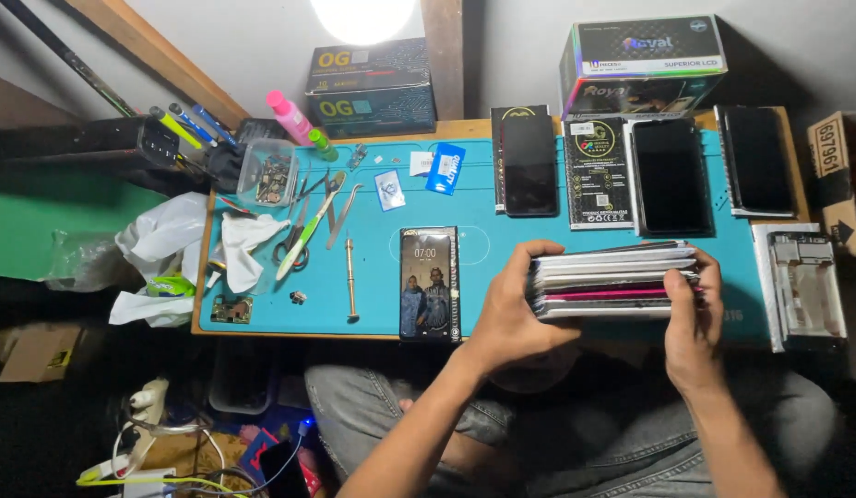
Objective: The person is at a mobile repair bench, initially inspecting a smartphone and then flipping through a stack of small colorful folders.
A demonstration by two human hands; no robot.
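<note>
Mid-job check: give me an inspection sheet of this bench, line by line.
Surface: teal mat on a wooden table.
Job's things: stack of flat panels, held edge-on over the mat's front.
Clutter: lit phone, dark phones, tweezers, screwdriver, parts tub, pink bottle, boxes.
Grippers: left hand and right hand each clasp one end of the stack.
Cables: tangle on the floor, lower left.
Surroundings: lamp glare, plastic bags.
</note>
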